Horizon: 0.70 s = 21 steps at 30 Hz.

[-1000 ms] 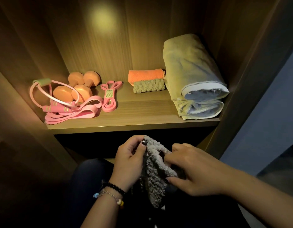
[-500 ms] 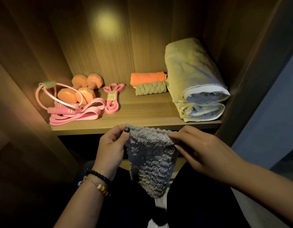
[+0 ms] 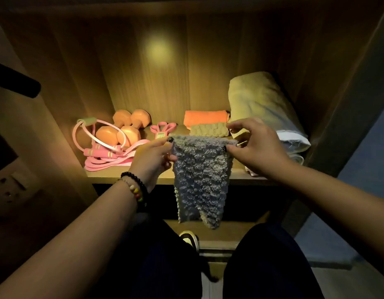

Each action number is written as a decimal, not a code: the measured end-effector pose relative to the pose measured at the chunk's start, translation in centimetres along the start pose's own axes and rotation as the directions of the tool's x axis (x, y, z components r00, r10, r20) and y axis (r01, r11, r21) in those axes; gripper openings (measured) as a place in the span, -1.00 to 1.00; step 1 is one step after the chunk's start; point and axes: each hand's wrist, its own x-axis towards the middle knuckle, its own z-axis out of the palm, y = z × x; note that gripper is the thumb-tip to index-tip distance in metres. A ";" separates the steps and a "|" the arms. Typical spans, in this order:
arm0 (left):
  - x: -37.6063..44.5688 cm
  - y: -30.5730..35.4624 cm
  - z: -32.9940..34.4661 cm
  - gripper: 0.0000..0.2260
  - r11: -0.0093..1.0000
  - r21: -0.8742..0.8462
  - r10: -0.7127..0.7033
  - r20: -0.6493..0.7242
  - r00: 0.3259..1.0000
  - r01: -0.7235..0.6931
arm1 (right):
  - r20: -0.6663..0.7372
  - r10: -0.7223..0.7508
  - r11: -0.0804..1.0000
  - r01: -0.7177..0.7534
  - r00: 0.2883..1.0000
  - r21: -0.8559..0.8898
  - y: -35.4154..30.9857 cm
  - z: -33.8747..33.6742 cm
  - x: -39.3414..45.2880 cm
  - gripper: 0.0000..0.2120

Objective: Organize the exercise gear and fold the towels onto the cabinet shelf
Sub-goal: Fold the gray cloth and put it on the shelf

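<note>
A small fluffy grey towel (image 3: 200, 175) hangs in front of the cabinet shelf (image 3: 165, 176). My left hand (image 3: 153, 160) pinches its top left corner and my right hand (image 3: 256, 147) pinches its top right corner, stretching the upper edge flat. On the shelf behind lie a folded orange towel (image 3: 205, 118), a folded beige towel (image 3: 208, 130) and a large rolled yellowish towel (image 3: 264, 106). At the left sit orange dumbbells (image 3: 122, 128), a pink jump rope (image 3: 96, 141) and pink resistance bands (image 3: 109, 164).
The cabinet's wooden side walls close in the shelf at left and right. A lower shelf (image 3: 232, 230) shows below the towel's hanging end. My knees fill the bottom of the view. A dark bar (image 3: 16, 84) juts in at the far left.
Both hands have lifted the grey towel from my lap up to shelf height and spread it from a bunch into a flat hanging piece.
</note>
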 end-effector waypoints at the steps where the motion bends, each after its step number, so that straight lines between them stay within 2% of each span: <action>1: 0.2 0.7 -0.2 -0.83 1.000 0.010 0.016 0.011 1.000 -0.016 | 0.024 0.003 0.999 -0.002 1.000 -0.041 -0.4 0.0 0.9 -0.66; 4: 0.7 2.8 -0.6 -0.84 0.997 0.028 0.071 -0.002 0.997 -0.071 | 0.074 -0.021 0.993 0.029 0.997 -0.111 -1.9 0.2 3.3 -0.89; 6: 1.3 3.6 -1.1 -0.82 0.995 -0.025 0.094 -0.031 0.995 -0.094 | 0.083 -0.056 0.984 0.069 0.995 -0.165 -3.0 0.7 4.8 -0.93; 8: 1.9 3.9 -1.5 -0.85 0.993 -0.005 0.118 -0.064 0.991 -0.118 | 0.048 -0.061 0.984 0.068 0.997 -0.165 -3.8 1.2 5.9 -0.92; 12: 1.3 3.1 -2.3 -0.89 0.988 0.024 0.152 -0.162 0.975 -0.151 | 0.029 0.008 0.997 -0.010 1.000 0.073 -4.5 2.5 5.2 -0.94; 15: -1.9 0.4 -3.6 -0.92 0.982 0.059 0.185 -0.123 0.975 -0.179 | 0.051 0.017 0.992 -0.023 0.999 0.123 -3.4 3.9 1.7 -0.96; 17: -4.3 -2.2 -4.4 -0.88 0.971 0.118 0.218 -0.072 0.973 -0.209 | 0.116 0.048 0.981 -0.068 0.992 0.180 -1.8 5.0 -1.7 -0.92; 19: -6.2 -4.9 -4.8 -0.83 0.951 0.227 0.231 -0.066 0.971 -0.211 | 0.185 0.050 0.964 -0.095 0.982 0.249 -0.3 5.9 -5.2 -0.92; 21: -7.8 -7.1 -5.0 -0.84 0.921 0.331 0.243 -0.076 0.967 -0.205 | 0.185 0.020 0.952 -0.075 0.983 0.296 0.7 6.4 -8.3 -0.87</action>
